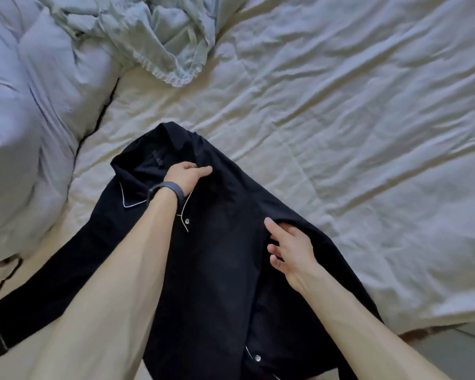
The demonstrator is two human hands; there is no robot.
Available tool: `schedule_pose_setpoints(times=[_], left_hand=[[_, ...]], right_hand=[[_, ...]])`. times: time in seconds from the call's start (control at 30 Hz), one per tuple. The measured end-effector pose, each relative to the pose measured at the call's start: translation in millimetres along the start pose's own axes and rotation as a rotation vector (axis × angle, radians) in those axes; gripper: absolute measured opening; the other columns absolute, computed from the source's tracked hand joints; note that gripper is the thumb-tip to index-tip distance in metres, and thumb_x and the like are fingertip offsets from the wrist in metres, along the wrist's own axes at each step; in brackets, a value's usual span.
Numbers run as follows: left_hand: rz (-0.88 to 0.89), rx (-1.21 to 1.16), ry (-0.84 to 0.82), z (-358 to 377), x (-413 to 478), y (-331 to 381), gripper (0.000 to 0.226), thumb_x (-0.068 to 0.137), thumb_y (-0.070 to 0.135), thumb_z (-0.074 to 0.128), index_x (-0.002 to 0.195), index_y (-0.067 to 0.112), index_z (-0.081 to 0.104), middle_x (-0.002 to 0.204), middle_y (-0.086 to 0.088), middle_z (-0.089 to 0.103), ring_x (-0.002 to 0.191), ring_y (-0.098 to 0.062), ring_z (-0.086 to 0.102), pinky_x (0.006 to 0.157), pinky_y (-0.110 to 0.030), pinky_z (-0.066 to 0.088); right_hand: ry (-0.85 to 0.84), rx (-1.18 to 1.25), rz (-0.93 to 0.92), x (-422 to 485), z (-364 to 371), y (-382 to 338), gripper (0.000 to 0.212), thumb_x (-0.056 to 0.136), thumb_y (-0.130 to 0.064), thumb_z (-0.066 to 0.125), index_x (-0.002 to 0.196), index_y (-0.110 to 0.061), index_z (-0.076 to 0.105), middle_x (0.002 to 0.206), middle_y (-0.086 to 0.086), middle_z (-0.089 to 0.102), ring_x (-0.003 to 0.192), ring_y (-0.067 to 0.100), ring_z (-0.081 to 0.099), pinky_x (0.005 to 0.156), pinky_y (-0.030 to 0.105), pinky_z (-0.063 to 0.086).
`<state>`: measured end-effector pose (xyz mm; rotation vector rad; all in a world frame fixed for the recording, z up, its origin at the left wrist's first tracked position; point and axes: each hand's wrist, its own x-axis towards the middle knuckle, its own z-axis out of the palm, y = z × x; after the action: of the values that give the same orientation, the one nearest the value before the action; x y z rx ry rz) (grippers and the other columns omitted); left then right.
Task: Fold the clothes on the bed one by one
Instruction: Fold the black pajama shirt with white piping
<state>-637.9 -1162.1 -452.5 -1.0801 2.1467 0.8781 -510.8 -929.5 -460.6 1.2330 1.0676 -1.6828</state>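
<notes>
A black button-up shirt with thin white piping and pale buttons lies front-up on the bed, collar away from me. One sleeve stretches out to the lower left. My left hand, with a dark band on its wrist, rests on the cloth near the collar, its thumb and fingers pinching a fold there. My right hand lies on the shirt's right side with fingers spread and nearly straight, touching a folded-in edge. A pale green garment lies crumpled at the top of the bed.
The cream sheet is wrinkled and stretches to the right. A bulky white duvet is heaped along the left side. The bed's near right edge and a strip of floor show at the lower right.
</notes>
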Motion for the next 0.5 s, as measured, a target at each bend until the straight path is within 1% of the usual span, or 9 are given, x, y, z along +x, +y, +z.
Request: schedule_pose_setpoints(times=[0.03,0.07,0.1,0.17,0.23,0.3,0.37,0.43,0.5], left_hand=[[-0.012,-0.01,-0.012,-1.1,3.2,3.1,0.04,0.088,0.035,0.074,0.123,0.02,0.061,0.109,0.002,0.062,0.103,-0.02,0.056,0.099,-0.037,0.049],[-0.015,-0.014,-0.014,-2.0,5.7,6.8,0.02,0.089,0.03,0.073,0.103,0.023,0.061,0.095,0.003,0.059,0.092,-0.019,0.054,0.088,-0.037,0.05],[-0.011,-0.033,-0.032,-2.2,6.2,11.9,0.015,0.088,0.026,0.073,0.087,0.022,0.058,0.083,0.002,0.053,0.081,-0.018,0.051,0.074,-0.034,0.048],[0.012,-0.09,-0.084,-1.4,11.3,22.4,0.028,0.086,0.02,0.071,0.07,0.019,0.049,0.074,-0.001,0.044,0.07,-0.016,0.044,0.058,-0.028,0.038],[0.039,-0.218,-0.1,0.8,19.1,34.2,0.025,0.086,0.015,0.071,0.073,0.022,0.051,0.074,0.002,0.047,0.073,-0.014,0.049,0.059,-0.027,0.04],[0.068,-0.354,-0.11,7.2,29.6,46.5,0.024,0.086,0.01,0.072,0.081,0.026,0.054,0.083,0.004,0.058,0.082,-0.014,0.057,0.068,-0.029,0.046],[0.102,-0.397,-0.156,16.6,35.3,59.0,0.022,0.088,0.008,0.072,0.084,0.024,0.057,0.088,0.003,0.065,0.085,-0.015,0.063,0.073,-0.029,0.05],[0.113,-0.382,-0.175,23.9,39.4,64.4,0.02,0.089,0.008,0.072,0.089,0.023,0.059,0.089,0.002,0.067,0.081,-0.014,0.066,0.068,-0.027,0.053],[0.094,-0.309,-0.174,25.3,42.8,60.7,0.021,0.089,0.015,0.074,0.102,0.023,0.06,0.096,0.001,0.069,0.081,-0.012,0.069,0.066,-0.027,0.056]], right_hand=[[0.011,0.023,0.01,2.1,0.5,-2.4,0.041,0.088,-0.035,0.079,0.123,-0.017,0.067,0.106,-0.001,0.067,0.061,0.007,0.057,0.05,0.022,0.047],[0.019,0.041,0.016,3.7,-0.2,-4.9,0.04,0.09,-0.034,0.078,0.125,-0.016,0.067,0.105,0.0,0.067,0.059,0.006,0.056,0.049,0.021,0.046],[0.027,0.065,0.012,5.9,-2.4,-7.0,0.041,0.091,-0.032,0.077,0.127,-0.015,0.066,0.105,0.0,0.067,0.058,0.006,0.057,0.048,0.021,0.046],[0.06,0.128,-0.002,11.1,-9.3,-13.4,0.043,0.093,-0.031,0.076,0.131,-0.014,0.064,0.111,0.0,0.067,0.062,0.007,0.059,0.048,0.021,0.047],[0.059,0.203,-0.002,16.0,-16.2,-22.2,0.042,0.093,-0.031,0.074,0.131,-0.018,0.063,0.113,-0.003,0.065,0.064,0.007,0.059,0.048,0.02,0.047],[0.034,0.284,-0.001,19.9,-21.7,-33.7,0.025,0.095,-0.028,0.072,0.118,-0.02,0.066,0.108,-0.006,0.065,0.061,0.005,0.057,0.047,0.018,0.047],[0.044,0.346,-0.006,20.9,-23.7,-43.5,0.011,0.096,-0.023,0.071,0.105,-0.025,0.065,0.099,-0.006,0.065,0.059,0.004,0.055,0.047,0.017,0.046],[0.053,0.315,-0.017,22.8,-22.2,-44.1,0.018,0.094,-0.025,0.073,0.11,-0.025,0.066,0.105,-0.005,0.067,0.057,0.005,0.056,0.047,0.018,0.046],[0.072,0.19,-0.028,22.5,-17.2,-42.2,0.04,0.088,-0.037,0.079,0.122,-0.021,0.067,0.119,-0.003,0.067,0.056,0.006,0.059,0.045,0.02,0.046]])
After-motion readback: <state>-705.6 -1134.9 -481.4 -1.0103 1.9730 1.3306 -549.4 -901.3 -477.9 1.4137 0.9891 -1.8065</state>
